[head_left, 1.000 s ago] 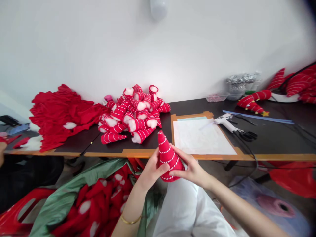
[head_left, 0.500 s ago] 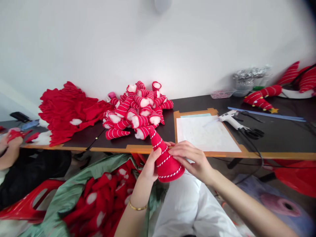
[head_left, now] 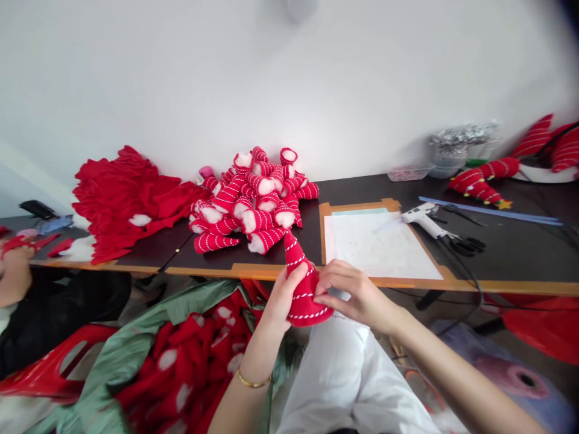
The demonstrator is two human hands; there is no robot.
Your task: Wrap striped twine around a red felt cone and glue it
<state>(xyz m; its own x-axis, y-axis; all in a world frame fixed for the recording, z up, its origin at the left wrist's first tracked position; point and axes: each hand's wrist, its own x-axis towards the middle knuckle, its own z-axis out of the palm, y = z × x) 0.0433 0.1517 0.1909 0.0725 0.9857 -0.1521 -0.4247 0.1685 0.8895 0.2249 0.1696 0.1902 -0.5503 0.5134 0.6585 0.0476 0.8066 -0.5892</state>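
Note:
A red cone-shaped felt hat (head_left: 304, 301) with red-and-white twisted cord wound round it is held above my lap, its tip up and its wide end down. My left hand (head_left: 283, 296) wraps round its left side, thumb on the front. With thumb and fingers pinched, my right hand (head_left: 348, 292) grips the hat's right side near the cord. A length of cord (head_left: 350, 320) trails from the hat's base across my white trousers. Beyond the hat, a pile of similar red striped cones (head_left: 257, 205) with white stuffing showing lies on the dark table (head_left: 362, 188).
A white sheet (head_left: 375, 244), a hot glue gun (head_left: 425, 218) and black scissors (head_left: 468, 244) lie to the right. Red cloth (head_left: 131, 199) is heaped at left. A green sack (head_left: 108, 361) of red pieces stands below. Another person's hand (head_left: 15, 271) shows far left.
The hat has turned more upright and shifted slightly right at its tip. My right hand's fingers have drawn from lying along the hat into a pinch at its side.

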